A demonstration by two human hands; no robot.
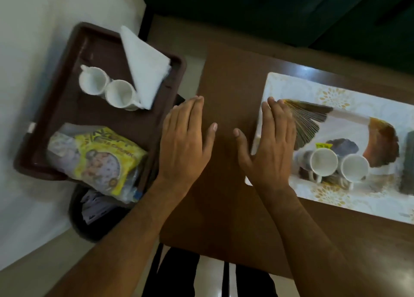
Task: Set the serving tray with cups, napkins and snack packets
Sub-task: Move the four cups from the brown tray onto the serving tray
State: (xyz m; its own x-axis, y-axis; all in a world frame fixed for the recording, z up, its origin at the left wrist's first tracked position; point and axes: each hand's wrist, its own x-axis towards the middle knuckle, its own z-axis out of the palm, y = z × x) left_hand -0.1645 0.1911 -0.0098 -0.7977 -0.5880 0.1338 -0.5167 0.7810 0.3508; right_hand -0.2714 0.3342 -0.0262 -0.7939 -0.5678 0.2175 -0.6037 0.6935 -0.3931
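Observation:
A dark brown serving tray [67, 117] lies at the left. On it stand two white cups [93, 81] [119, 95], side by side, with a folded white napkin [145, 66] leaning over the tray's far rim. A yellow snack packet [100, 160] lies at the tray's near end, overhanging the edge. My left hand [183, 139] and my right hand [268, 144] hover flat and empty, fingers stretched out, over the brown table [224, 83] between the tray and a patterned white mat [336, 198].
On the patterned mat at the right stand two more white cups [323, 162] [355, 167], beside a dark green block [406, 162]. A dark bin [89, 209] with papers sits below the tray's near end. White floor lies to the left.

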